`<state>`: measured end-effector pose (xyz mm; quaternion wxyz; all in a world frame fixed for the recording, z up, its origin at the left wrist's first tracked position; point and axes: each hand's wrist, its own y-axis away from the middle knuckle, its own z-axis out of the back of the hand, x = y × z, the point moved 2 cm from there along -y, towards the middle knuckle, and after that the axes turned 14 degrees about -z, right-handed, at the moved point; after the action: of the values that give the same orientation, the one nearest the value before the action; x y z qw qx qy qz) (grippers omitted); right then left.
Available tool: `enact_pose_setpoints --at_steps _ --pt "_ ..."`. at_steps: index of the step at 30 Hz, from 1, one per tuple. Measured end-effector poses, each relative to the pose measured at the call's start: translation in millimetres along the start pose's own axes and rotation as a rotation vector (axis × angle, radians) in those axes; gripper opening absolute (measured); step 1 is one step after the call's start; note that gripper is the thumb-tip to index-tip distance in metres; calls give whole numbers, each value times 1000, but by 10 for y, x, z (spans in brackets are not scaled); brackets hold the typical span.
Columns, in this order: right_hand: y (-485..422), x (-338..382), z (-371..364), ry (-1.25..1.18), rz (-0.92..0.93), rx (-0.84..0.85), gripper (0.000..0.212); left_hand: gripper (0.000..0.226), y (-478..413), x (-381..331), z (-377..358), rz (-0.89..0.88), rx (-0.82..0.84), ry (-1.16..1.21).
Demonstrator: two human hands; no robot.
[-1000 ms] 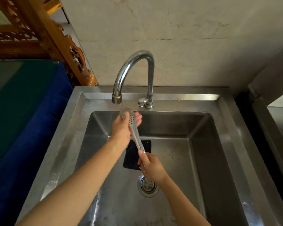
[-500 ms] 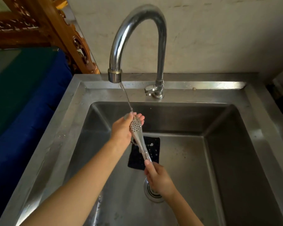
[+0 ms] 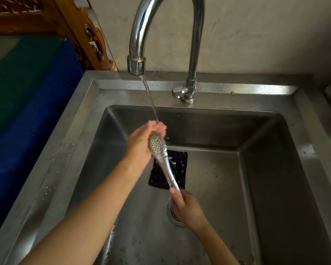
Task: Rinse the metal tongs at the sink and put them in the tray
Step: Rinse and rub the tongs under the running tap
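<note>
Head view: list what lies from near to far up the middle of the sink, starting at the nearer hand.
Nearest first: right hand gripping the tongs → black mat → left hand around the tongs' perforated head → faucet base → wall.

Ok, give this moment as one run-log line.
step: rinsing | left hand: holds perforated head of metal tongs under faucet stream | right hand: grips handle end | water: running

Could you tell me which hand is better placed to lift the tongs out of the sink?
Probably right: the right hand grips the perforated metal tongs' handle end; the left hand only cups the head.
</note>
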<state>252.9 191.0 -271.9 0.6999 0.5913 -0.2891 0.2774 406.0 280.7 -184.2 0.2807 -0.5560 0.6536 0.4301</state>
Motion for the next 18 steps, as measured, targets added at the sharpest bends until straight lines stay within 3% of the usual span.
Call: enact_pose_setpoints --at_steps 6,10,13,15,18 --pt "106 164 106 91 42 -27 31 25 32 42 -109 15 -28 -105" --pt "224 304 164 -239 16 211 57 43 -100 -37 81 108 -225 10" --pt "284 415 168 -449 24 373 38 53 -140 17 110 118 -223 100" --pt "292 437 183 -441 71 371 35 44 -180 -23 131 80 -219 0" --pt "283 456 274 -299 133 222 33 24 -188 -135 167 -106 -180 -397"
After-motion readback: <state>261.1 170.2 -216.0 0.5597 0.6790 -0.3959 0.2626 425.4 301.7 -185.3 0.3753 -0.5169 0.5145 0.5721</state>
